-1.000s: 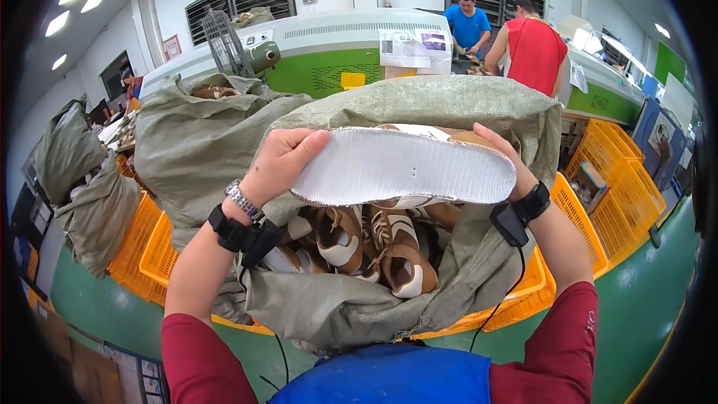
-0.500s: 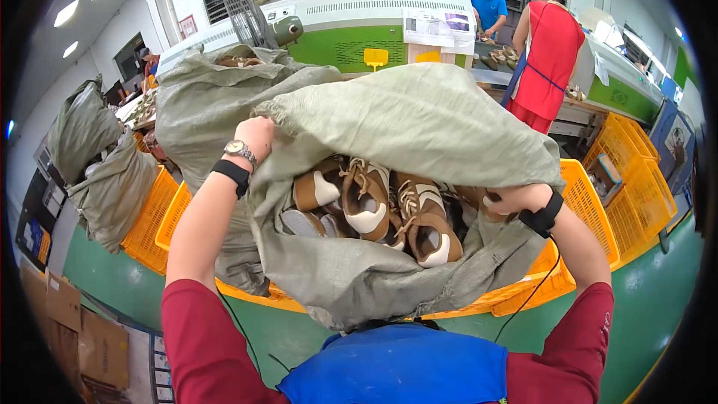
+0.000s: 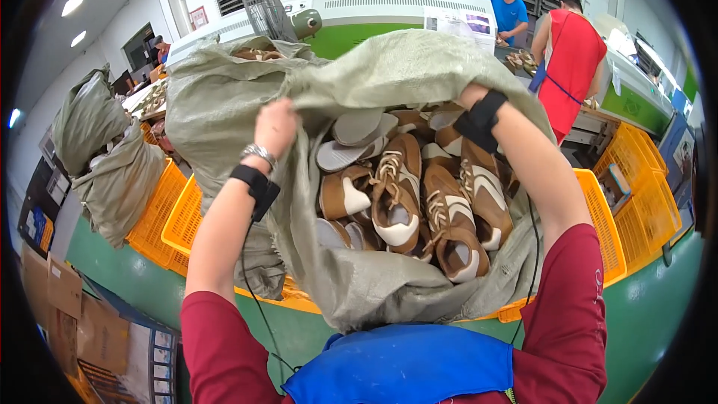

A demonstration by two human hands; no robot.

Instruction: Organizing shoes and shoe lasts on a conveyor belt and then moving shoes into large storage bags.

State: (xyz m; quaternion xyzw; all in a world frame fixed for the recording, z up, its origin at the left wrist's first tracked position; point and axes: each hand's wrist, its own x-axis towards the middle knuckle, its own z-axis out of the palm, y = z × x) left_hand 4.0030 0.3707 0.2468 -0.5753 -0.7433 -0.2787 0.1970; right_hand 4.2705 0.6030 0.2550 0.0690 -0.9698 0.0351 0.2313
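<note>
A large grey-green woven sack gapes in front of me, its far side raised in a fold. My left hand is closed on the sack's left edge. My right hand reaches under the raised fold at the far right; the cloth covers its fingers. Inside the opening lie several brown sneakers with white stripes and cream heels. Grey insoles rest among them on the left. Neither hand holds a shoe.
A second sack stands beside it on the left, with another sack farther left. Orange crates sit beneath and around the sacks. A caged fan is behind. Two people work by a green-and-white machine at far right.
The far side of the sack has been lifted and the opening is wider, showing more sneakers and insoles. My right hand moved up and away under the fold; my left shifted slightly right.
</note>
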